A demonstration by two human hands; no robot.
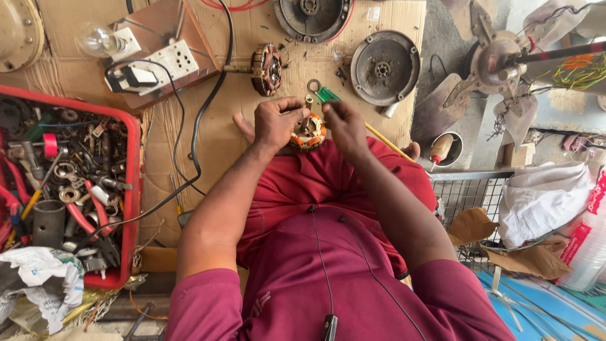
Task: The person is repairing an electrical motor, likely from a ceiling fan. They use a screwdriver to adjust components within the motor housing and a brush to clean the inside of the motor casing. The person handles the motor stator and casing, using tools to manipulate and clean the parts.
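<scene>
I've got my left hand (pixel 276 123) pinched closed on the small wound stator (pixel 308 133), steadying it in my lap, while my right hand (pixel 343 122) is closed round the green-handled tool (pixel 327 95) above it.

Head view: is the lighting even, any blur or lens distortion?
Head view: soft daylight, no harsh shadows; hands and coil sharp; wide-angle bending toward the edges, seen at the red tray; the bulb shows slight glare.
</scene>
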